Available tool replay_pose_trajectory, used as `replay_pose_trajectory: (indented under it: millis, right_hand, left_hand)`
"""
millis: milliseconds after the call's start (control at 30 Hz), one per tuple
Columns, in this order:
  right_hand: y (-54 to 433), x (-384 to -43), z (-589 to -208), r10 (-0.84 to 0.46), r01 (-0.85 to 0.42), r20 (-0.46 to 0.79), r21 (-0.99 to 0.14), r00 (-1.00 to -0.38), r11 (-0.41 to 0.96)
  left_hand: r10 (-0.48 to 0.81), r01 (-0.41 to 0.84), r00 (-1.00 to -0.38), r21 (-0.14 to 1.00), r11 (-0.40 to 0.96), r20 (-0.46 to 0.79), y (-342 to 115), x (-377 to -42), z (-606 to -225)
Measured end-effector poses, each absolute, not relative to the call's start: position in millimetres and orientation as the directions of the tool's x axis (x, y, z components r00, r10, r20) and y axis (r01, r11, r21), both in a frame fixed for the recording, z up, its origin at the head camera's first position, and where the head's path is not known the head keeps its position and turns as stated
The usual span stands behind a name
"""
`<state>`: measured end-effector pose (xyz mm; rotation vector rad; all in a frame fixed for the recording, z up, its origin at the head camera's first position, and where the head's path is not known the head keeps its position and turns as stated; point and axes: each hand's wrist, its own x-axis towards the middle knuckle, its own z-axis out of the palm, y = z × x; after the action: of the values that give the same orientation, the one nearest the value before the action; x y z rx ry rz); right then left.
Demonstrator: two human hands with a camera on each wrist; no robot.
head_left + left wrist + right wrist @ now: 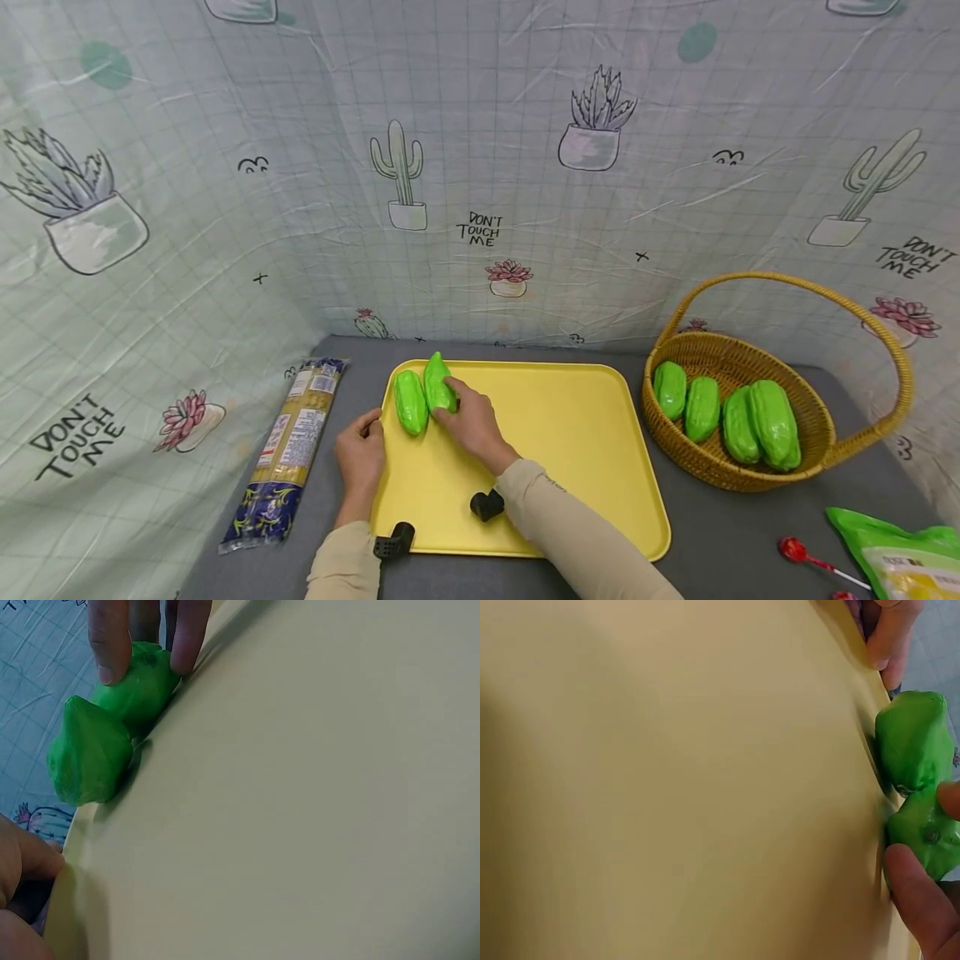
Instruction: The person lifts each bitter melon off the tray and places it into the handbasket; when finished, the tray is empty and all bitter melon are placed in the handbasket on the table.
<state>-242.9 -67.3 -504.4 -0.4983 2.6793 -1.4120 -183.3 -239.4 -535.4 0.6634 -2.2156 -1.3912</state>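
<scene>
Your left grip [362,458] pinches the yellow tray [555,433]; on it, your right grip [474,421] pinches glossy green fruit [437,383], likely light, slippery: hold mid-body.

The right hand [474,423] pinches; the left hand [360,454] grips, fingers curled.

Table [720,542]: dark grey, flat.
Yellow tray [570,442]: flat, at centre.
Long packet [288,450]: aslant, left of tray, apart from it.
Wicker basket [675,442]: upright, just right of tray.
Red lollipop [792,548]: lying near green bag.
Green bag [907,558]: front right, partly out of view.
</scene>
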Motion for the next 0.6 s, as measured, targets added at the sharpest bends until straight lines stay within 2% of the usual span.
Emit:
replay_pose_trajectory:
  millis: [600]
  right_hand:
    - [-58.3,-239.0,-496.8,-0.306,-0.249,0.091,-0.811,-0.948,0.53]
  left_hand:
    - [-0.6,-0.156,-0.792,0.915,0.372,0.109,-239.1,-183.4,-536.3]
